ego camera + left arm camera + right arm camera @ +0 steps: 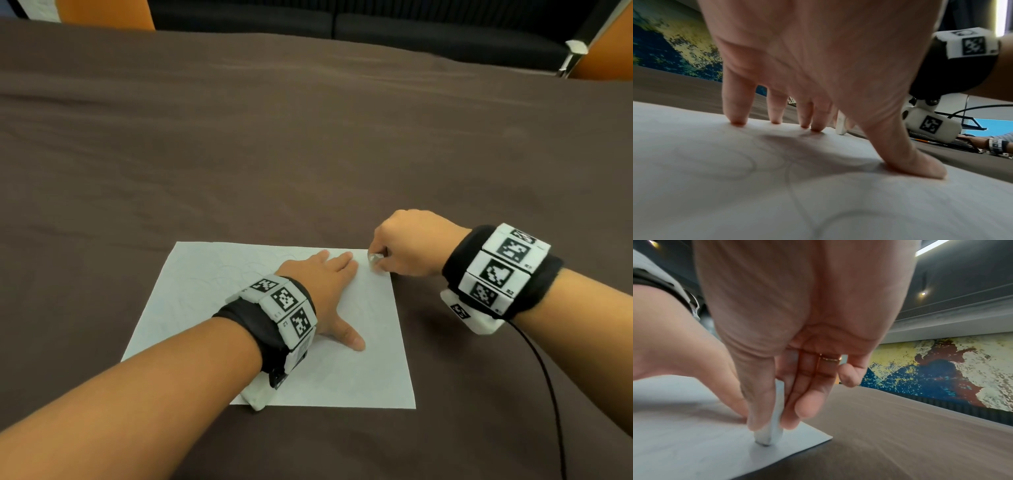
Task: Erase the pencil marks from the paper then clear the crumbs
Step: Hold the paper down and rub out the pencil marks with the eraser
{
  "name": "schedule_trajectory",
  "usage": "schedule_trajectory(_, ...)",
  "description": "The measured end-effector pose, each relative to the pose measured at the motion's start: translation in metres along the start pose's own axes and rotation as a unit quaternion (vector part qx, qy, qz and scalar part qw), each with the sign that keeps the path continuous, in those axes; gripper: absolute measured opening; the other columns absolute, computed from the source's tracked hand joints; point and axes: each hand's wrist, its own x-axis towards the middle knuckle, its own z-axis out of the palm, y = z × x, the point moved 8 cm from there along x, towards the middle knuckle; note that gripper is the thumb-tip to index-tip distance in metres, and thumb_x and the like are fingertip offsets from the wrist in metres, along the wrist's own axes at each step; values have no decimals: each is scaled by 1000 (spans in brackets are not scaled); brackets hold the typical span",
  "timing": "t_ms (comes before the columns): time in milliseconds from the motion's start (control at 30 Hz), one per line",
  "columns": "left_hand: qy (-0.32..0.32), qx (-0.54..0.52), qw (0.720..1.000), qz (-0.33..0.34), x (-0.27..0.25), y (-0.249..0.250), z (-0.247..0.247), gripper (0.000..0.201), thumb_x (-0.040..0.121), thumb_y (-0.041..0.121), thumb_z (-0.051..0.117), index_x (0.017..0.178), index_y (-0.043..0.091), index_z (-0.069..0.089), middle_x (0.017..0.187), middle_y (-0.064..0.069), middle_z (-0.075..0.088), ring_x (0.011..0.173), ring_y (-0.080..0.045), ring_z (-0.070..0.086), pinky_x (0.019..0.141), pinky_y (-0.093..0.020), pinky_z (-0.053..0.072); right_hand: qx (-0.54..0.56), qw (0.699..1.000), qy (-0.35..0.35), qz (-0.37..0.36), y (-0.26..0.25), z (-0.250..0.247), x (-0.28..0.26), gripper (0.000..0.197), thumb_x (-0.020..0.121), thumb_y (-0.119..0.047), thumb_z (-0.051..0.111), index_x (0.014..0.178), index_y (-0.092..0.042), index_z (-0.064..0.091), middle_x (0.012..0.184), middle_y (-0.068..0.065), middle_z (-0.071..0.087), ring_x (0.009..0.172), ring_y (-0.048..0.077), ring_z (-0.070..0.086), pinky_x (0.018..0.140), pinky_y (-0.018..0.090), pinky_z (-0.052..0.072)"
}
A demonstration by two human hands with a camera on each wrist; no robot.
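A white sheet of paper [212, 294] with faint looping pencil marks [748, 164] lies on the brown table. My left hand [322, 284] lies flat on the paper [715, 194], fingers and thumb spread and pressing down. My right hand [404, 246] pinches a white eraser [374, 261] between thumb and fingers. The eraser [772, 431] stands upright with its tip on the paper [684, 443] near the far right corner. In the left wrist view the eraser [841, 125] shows just past my fingertips [774, 121].
The brown table [308, 137] stretches wide beyond the paper. A black cable [551, 394] trails from my right wristband over the table's near right. Orange chairs [109, 13] and a dark sofa [411, 27] stand behind the far edge.
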Motion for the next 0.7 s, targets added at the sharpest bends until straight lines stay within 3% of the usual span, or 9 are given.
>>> schedule_trajectory(100,-7,3,1000,-1,1,0,1,126,65,85,60,157,27,-4,164,14,-10,152,-23,-3,113,-52,28,-9,1000,-22,-14,-4,8,-7,23,94,-38,61,98,-21,77,95,-3,70,88,23,64,79,43,57)
schedule_trajectory(300,-13,9,1000,-5,0,1,0,127,66,85,60,157,28,-7,164,15,-10,152,-24,-3,112,-52,30,49,999,6,19,2,-8,8,17,93,-33,65,103,-32,79,92,-7,73,88,21,65,78,38,57)
schedule_trajectory(433,-13,10,1000,-7,0,0,1,126,65,86,60,157,29,-6,164,16,-10,152,-23,-3,111,-52,31,8,1000,6,12,-2,-7,9,20,95,-32,61,99,-24,79,93,-2,73,86,23,66,75,38,57)
schedule_trajectory(567,-10,7,1000,-4,1,0,1,126,65,87,59,157,29,-5,164,16,-10,152,-23,-3,112,-51,31,-34,999,-13,-21,-12,7,-7,26,98,-35,57,101,-19,77,95,0,70,87,23,65,79,41,58)
schedule_trajectory(700,-12,2,1000,-5,1,0,2,126,64,86,60,157,29,-5,163,16,-11,152,-22,-4,113,-52,29,-15,1000,-13,-16,-7,5,-9,24,97,-38,59,106,-24,77,98,-4,70,91,21,63,81,40,56)
